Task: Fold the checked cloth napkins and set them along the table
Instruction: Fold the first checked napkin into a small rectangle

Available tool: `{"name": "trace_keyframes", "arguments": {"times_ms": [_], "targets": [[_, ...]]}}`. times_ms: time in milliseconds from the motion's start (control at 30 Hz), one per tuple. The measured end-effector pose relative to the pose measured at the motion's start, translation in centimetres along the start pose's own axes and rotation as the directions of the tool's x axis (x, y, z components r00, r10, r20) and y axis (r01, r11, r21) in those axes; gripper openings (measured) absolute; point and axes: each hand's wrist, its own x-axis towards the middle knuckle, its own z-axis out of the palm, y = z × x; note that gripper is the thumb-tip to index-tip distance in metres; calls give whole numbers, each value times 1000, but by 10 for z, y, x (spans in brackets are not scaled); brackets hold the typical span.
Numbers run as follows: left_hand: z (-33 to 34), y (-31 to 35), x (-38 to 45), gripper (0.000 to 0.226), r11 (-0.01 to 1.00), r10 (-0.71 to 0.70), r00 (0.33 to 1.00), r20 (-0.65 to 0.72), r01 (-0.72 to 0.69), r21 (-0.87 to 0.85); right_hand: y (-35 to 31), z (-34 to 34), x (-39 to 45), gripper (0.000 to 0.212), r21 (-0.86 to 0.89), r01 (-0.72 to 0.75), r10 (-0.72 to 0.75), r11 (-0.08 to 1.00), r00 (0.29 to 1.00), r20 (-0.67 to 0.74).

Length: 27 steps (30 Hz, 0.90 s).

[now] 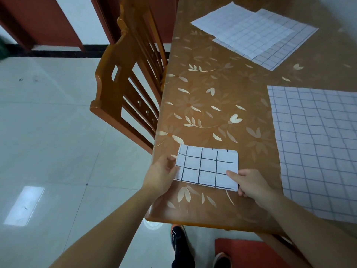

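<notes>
At the bottom of the view, nearer than the folded napkin, a dark shoe with orange trim (178, 235) stands on the pale glossy tiled floor (58, 132), and a second dark shoe (222, 260) rests at the edge of a red-orange mat (251, 252).

The small folded white cloth napkin with dark blue checks (207, 168) lies flat on the brown counter with a pale flower and leaf pattern (212, 93), close to the counter's near left corner. The left hand (162, 176) holds the folded napkin's left edge, its thumb on top of the cloth and its fingers curled at the edge. The right hand (249, 183) pinches the folded napkin's near right corner, with one finger stretched out flat over the top and the others curled below the corner.

To the right of the folded napkin, well apart from it, a large unfolded white checked cloth (316, 144) lies spread flat and runs out of view on the right.

To the left of the folded napkin, beyond the counter's left edge, an orange-brown wooden chair with a slatted back (125, 88) stands pushed against the counter.

Far beyond the folded napkin, towards the counter's far side, two more unfolded white checked cloths (251, 33) lie flat, one partly overlapping the other. Past the chair, reddish-brown wooden panels (48, 22) stand against a white wall with a black skirting strip (58, 52).
</notes>
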Motion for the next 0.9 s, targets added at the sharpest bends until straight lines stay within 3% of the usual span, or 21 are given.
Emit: {"name": "trace_keyframes", "arguments": {"times_ms": [133,233,367,467,567,633,700,733,800,833,900], "targets": [[2,-1,1,28,998,19,1000,-10,-19,58,-1,3,0,29,-50,0,-1,999,1000,-27],[1,3,-3,27,976,86,996,-3,-84,202,0,5,2,34,-110,-3,-2,994,999,-43],[9,6,-3,42,766,353,935,-22,-275,581,4,10,9,46,-179,-3,-12,984,997,-78],[21,11,3,52,597,518,836,180,-504,624,5,11,12,48,-229,19,-45,973,993,-109],[32,8,16,60,548,460,833,307,-539,640,4,12,9,44,-315,23,-65,949,990,-123],[35,6,19,62,542,436,844,314,-524,657,3,9,7,41,-475,29,-149,880,965,-218],[35,6,18,63,544,433,844,317,-525,655,-1,11,7,38,-599,117,-379,792,864,-333],[36,6,18,64,548,431,846,314,-522,654,-5,18,6,36,-632,225,-520,741,788,-330],[36,4,16,64,551,439,847,300,-517,655,-15,47,7,43,-677,441,-715,589,675,-182],[36,3,16,64,548,445,845,296,-518,657,-20,65,10,51,-687,507,-748,521,659,-81],[39,0,16,65,547,444,847,293,-515,660,-26,95,15,66,-696,512,-691,504,722,30]]}}
